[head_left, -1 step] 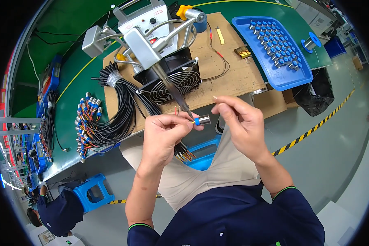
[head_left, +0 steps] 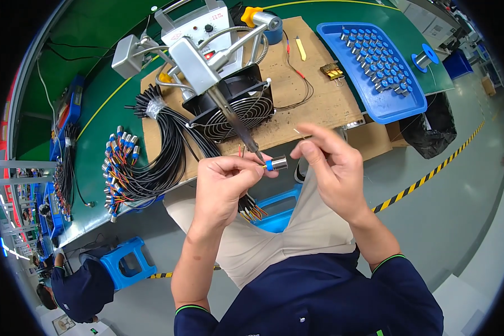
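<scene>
My left hand (head_left: pixel 221 182) pinches a small silver cylindrical connector with a blue end (head_left: pixel 279 163), lying sideways at the fingertips with a yellow wire at its blue end. The tip of a soldering iron (head_left: pixel 236 120), held in a stand, comes down right by that blue end; whether they touch I cannot tell. To the right, apart from the connector, my right hand (head_left: pixel 337 176) is closed with thumb and fingers round a thin solder wire, its pale end poking out beside the slightly blurred index finger. Below my left hand hang black cables with stripped coloured wire ends (head_left: pixel 252 209).
A blue tray (head_left: pixel 400 109) of silver-and-blue connectors stands at the right, near a solder spool (head_left: pixel 425 57). Behind the iron are a black fan (head_left: pixel 229 103) and a control box (head_left: pixel 229 33). Bundled black cables (head_left: pixel 171 140) lie left. A co-worker (head_left: pixel 81 291) sits at lower left.
My right index finger has lifted slightly and the solder wire's end has shifted a little to the right. My left hand, the connector and the iron have stayed put.
</scene>
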